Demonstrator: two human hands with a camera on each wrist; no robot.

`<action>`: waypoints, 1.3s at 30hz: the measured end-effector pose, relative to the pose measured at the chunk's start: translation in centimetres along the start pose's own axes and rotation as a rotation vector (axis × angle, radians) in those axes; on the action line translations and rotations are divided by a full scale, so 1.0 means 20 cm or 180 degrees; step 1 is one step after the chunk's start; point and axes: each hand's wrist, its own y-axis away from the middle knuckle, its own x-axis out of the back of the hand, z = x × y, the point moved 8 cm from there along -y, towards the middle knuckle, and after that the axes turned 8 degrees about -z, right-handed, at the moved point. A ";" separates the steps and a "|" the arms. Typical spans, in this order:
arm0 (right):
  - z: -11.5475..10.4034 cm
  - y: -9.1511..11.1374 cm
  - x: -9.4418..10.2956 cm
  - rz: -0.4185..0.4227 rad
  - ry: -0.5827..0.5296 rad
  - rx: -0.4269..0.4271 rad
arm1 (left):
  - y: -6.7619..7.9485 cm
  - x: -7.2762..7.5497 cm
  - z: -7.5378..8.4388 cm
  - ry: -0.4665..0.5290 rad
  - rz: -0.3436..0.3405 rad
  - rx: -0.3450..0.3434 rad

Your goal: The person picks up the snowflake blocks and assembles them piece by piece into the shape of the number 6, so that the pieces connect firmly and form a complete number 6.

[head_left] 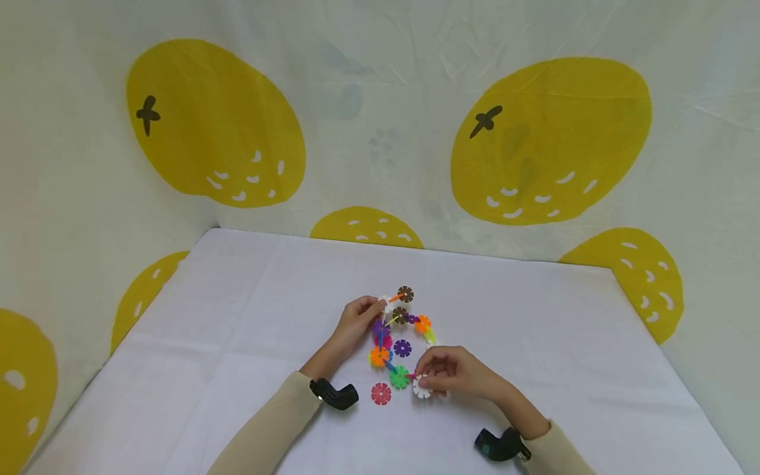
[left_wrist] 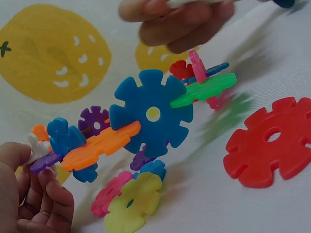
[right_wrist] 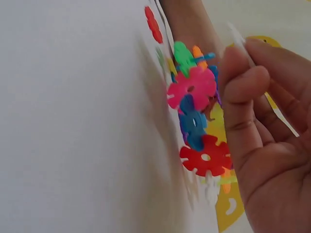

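A ring-like chain of interlocked, notched plastic snowflake discs stands on the table between the hands. Its blue disc (left_wrist: 133, 104), orange disc (left_wrist: 99, 145) and green disc (left_wrist: 209, 90) join edge to edge in the left wrist view. My left hand (head_left: 355, 321) pinches a white disc (head_left: 387, 305) at the chain's far left. Between thumb and fingers, my right hand (head_left: 460, 373) holds another white disc (head_left: 422, 388) near the chain's pink disc (right_wrist: 180, 92). Seen edge-on in the right wrist view, this white disc (right_wrist: 239, 38) is apart from the pink one.
A loose red disc (head_left: 381, 399) lies on the white table (head_left: 285, 297) in front of the chain. Inside the ring is a purple disc (head_left: 398, 353). A brown disc (head_left: 410, 289) sticks out at the far end. Patterned cloth (head_left: 380, 165) hangs behind the table.
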 end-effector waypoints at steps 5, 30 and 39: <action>0.01 0.00 0.12 0.0427 -0.0002 0.0040 | -0.06 0.01 -0.14 0.0108 0.0065 0.0019; 0.24 -0.07 0.47 0.1920 -0.0084 -0.0629 | -0.09 0.00 -0.19 0.0098 -0.0165 0.0337; 0.25 -0.14 0.50 0.1877 -0.0151 -0.0488 | -0.08 0.03 -0.17 0.0035 -0.0186 0.0256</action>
